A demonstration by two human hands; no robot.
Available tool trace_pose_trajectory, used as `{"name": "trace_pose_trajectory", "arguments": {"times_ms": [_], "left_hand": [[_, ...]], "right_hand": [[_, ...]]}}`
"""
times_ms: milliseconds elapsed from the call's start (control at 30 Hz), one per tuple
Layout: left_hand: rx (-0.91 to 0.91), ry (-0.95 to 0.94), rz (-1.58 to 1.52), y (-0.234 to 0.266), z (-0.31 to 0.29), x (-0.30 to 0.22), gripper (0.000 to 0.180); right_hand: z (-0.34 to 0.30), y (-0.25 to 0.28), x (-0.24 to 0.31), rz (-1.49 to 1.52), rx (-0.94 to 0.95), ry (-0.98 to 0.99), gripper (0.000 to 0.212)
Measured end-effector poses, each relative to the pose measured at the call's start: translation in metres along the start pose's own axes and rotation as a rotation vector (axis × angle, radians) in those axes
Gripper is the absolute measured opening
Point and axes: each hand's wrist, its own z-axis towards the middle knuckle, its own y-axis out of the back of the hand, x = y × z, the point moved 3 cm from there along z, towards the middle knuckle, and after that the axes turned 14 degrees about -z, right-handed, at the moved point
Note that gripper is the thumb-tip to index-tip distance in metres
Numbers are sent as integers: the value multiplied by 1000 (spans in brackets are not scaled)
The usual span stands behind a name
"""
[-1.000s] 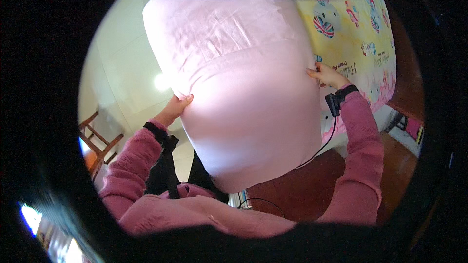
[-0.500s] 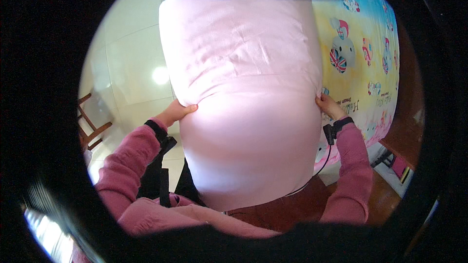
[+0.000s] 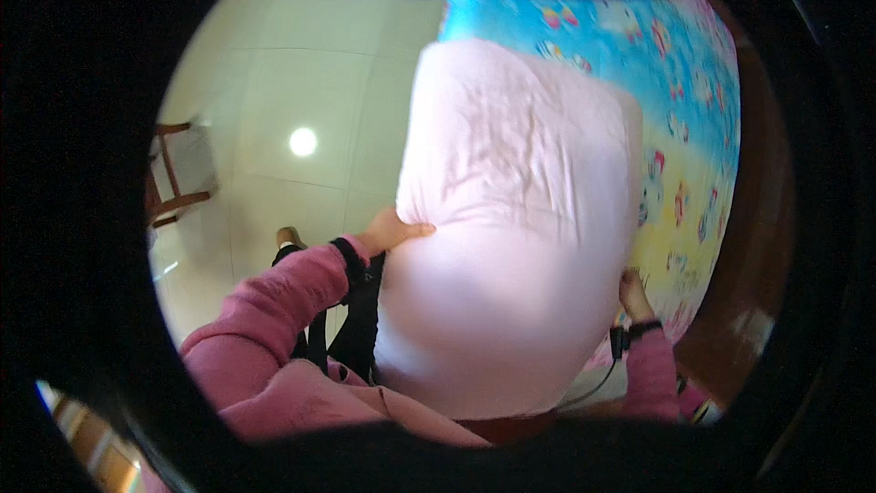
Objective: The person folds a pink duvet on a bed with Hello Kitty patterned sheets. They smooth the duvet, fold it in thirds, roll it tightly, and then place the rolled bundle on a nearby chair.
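Observation:
A big pale pink padded piece of bedding (image 3: 502, 310), rounded at its corners, stretches away in front of me. Wrinkles run over its far half, while the near half bulges smooth. My left hand (image 3: 392, 230) is closed on its left edge, with the thumb on top and the other fingers hidden underneath. At the right edge, lower down, my right hand (image 3: 632, 294) is bent against the side of the bedding; its fingertips are partly hidden. A patterned bedspread (image 3: 689, 141) in blue, yellow and pink, printed with cartoon figures, lies beneath and to the right.
Pale floor tiles (image 3: 292, 91) with a bright light reflection lie to the left. Part of a wooden chair (image 3: 187, 196) stands at the far left. A dark brown surface (image 3: 766, 183) borders the bedspread on the right. A black cable (image 3: 598, 383) runs near my right wrist.
The pink bedding has shifted right and away from me in view, and more of the blue bedspread shows beyond it. My right hand is lower along its side; my left keeps its grip.

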Motion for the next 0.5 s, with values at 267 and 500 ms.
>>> {"name": "trace_pose_trajectory", "arguments": {"times_ms": [267, 500], "left_hand": [[-44, -1, 72, 36, -75, -63, 95], [-127, -228, -186, 110, -170, -103, 85]], "right_hand": [[-57, 40, 95, -76, 41, -25, 27], [-46, 48, 246, -414, -57, 302, 25]]}}
